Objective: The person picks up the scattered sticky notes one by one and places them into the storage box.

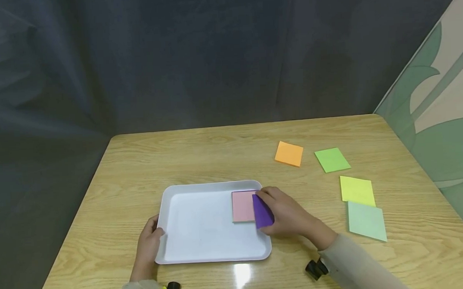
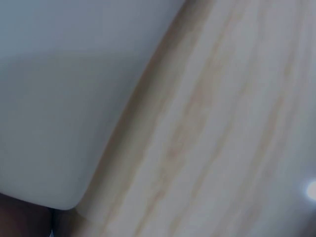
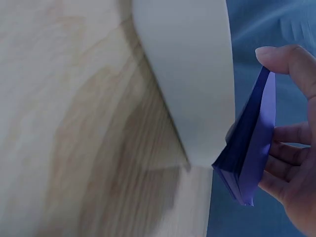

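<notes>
A white tray (image 1: 204,223) lies on the wooden table, and my left hand (image 1: 148,243) grips its left edge, thumb over the rim. In the left wrist view the tray's side (image 2: 74,123) fills the upper left; only a dark bit of the hand shows. My right hand (image 1: 283,213) holds a purple sticky note pad (image 1: 262,212) tilted over the tray's right end. Between thumb and fingers the purple pad (image 3: 249,143) shows its layered edge in the right wrist view. Beside it, a pink sticky note pad (image 1: 243,207) sits in the tray, with a purple edge visible behind it.
Right of the tray lie an orange pad (image 1: 289,153), a green pad (image 1: 332,160), a yellow pad (image 1: 357,190) and a pale mint pad (image 1: 366,221) touching the yellow one. A dark curtain (image 1: 212,59) hangs behind the table (image 1: 193,157).
</notes>
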`<state>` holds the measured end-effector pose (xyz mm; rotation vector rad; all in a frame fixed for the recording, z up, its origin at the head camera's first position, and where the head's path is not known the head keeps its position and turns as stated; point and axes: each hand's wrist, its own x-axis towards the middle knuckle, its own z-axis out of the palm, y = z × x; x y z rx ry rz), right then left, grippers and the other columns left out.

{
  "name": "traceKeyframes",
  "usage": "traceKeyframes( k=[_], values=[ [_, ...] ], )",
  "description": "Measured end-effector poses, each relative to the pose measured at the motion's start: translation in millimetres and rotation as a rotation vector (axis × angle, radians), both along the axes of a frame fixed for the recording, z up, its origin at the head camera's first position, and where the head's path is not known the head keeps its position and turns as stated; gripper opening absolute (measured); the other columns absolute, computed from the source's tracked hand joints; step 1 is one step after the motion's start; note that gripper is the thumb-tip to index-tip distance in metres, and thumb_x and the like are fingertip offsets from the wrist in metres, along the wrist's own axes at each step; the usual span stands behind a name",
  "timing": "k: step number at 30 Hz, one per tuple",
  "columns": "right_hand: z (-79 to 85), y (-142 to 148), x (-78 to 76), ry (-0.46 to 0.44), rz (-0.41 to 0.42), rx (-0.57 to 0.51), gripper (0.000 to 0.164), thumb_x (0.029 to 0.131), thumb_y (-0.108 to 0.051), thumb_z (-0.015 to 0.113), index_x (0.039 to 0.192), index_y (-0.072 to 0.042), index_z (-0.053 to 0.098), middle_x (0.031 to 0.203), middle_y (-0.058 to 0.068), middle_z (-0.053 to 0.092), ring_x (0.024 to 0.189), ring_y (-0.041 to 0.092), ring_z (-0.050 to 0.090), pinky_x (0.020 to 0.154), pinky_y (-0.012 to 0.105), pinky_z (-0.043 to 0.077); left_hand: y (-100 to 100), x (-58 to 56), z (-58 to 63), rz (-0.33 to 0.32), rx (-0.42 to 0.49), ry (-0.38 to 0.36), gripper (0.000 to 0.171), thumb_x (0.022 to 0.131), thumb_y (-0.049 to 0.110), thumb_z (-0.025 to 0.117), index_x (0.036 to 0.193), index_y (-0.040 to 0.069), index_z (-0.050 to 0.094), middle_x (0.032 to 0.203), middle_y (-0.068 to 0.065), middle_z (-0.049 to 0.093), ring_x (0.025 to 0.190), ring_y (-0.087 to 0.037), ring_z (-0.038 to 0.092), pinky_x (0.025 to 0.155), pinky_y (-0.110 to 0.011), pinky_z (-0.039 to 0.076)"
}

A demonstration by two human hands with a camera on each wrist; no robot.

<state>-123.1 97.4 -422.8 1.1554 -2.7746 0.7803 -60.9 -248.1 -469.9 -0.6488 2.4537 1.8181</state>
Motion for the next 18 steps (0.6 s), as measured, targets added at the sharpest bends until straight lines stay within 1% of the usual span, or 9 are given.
traceKeyframes(
  k=[4, 9, 13, 18],
  values=[
    [2.6, -11, -5.0, 0.005, 0.039, 0.007, 0.082, 0.056, -0.035, 0.073, 0.119, 0.007, 0.042, 0.114, 0.021, 0.048, 0.100, 0.027, 0.046, 0.084, 0.044, 0.044, 0, 0.4, 0.2, 0.000, 0.003, 0.004, 0.046, 0.078, -0.001, 0.035, 0.124, -0.002, 0.037, 0.126, -0.025, 0.041, 0.107, -0.032, 0.038, 0.092, -0.048, 0.030],
    [1.9, -21, -9.4, -0.005, 0.073, 0.006, 0.081, 0.059, -0.035, 0.072, 0.121, 0.006, 0.041, 0.115, 0.019, 0.048, 0.101, 0.025, 0.045, 0.083, 0.041, 0.045, -1, 0.5, -1.7, -0.001, 0.006, 0.008, 0.045, 0.078, -0.001, 0.036, 0.123, -0.002, 0.038, 0.126, -0.025, 0.041, 0.108, -0.033, 0.038, 0.092, -0.048, 0.030],
    [-0.2, -27, -10.6, -0.010, 0.090, 0.002, 0.081, 0.060, -0.036, 0.071, 0.123, 0.005, 0.040, 0.116, 0.018, 0.047, 0.100, 0.023, 0.045, 0.082, 0.039, 0.046, -1, 0.0, -3.7, -0.002, 0.005, -0.006, 0.046, 0.078, 0.000, 0.035, 0.125, -0.001, 0.036, 0.129, -0.025, 0.039, 0.111, -0.033, 0.036, 0.095, -0.050, 0.028],
    [-1.2, -34, -11.8, 0.008, 0.108, -0.011, 0.080, 0.061, -0.034, 0.071, 0.124, 0.003, 0.040, 0.116, 0.017, 0.047, 0.098, 0.024, 0.046, 0.081, 0.040, 0.046, -1, 0.1, -4.1, 0.004, 0.016, -0.020, 0.047, 0.080, 0.001, 0.035, 0.127, 0.000, 0.034, 0.131, -0.024, 0.037, 0.113, -0.033, 0.034, 0.097, -0.052, 0.026]
  ],
)
